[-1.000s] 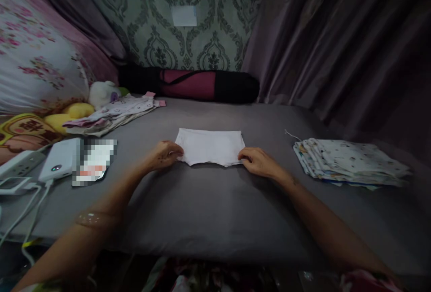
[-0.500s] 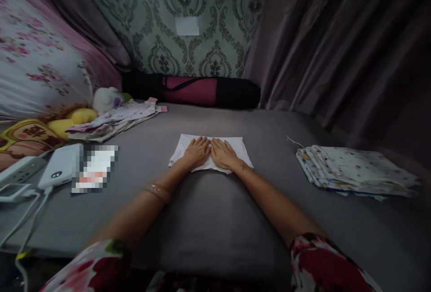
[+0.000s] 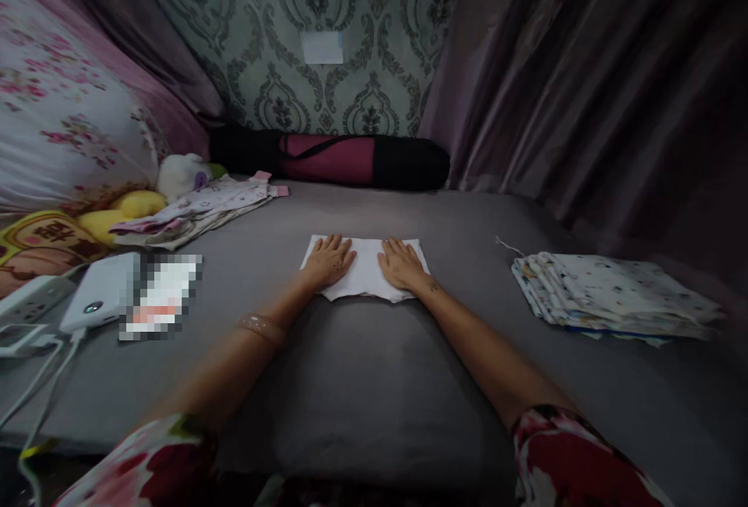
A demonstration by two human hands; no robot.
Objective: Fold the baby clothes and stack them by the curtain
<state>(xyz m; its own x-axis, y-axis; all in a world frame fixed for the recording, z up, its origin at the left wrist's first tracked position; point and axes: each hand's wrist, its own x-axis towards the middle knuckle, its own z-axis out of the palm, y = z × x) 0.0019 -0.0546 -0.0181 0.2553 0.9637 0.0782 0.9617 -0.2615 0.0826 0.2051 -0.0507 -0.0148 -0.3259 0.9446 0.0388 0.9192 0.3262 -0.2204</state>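
A small white folded cloth (image 3: 367,269) lies on the grey bed sheet (image 3: 362,374) in front of me. My left hand (image 3: 328,262) rests flat on the cloth's left part, fingers stretched out. My right hand (image 3: 400,264) lies flat on its right part, fingers likewise spread. A strip of bare cloth shows between the two hands. Neither hand holds anything.
A stack of folded printed cloths (image 3: 608,293) sits at the right. Unfolded printed garments (image 3: 202,207), soft toys (image 3: 157,188) and a floral pillow (image 3: 64,125) lie at the left. A white power bank (image 3: 97,301) with cables lies near the left edge. A dark rolled bag (image 3: 351,158) lines the wall.
From the cloth's two lower corners my hands came together on its middle, then slid apart over it toward its left and right sides, pressing it flat.
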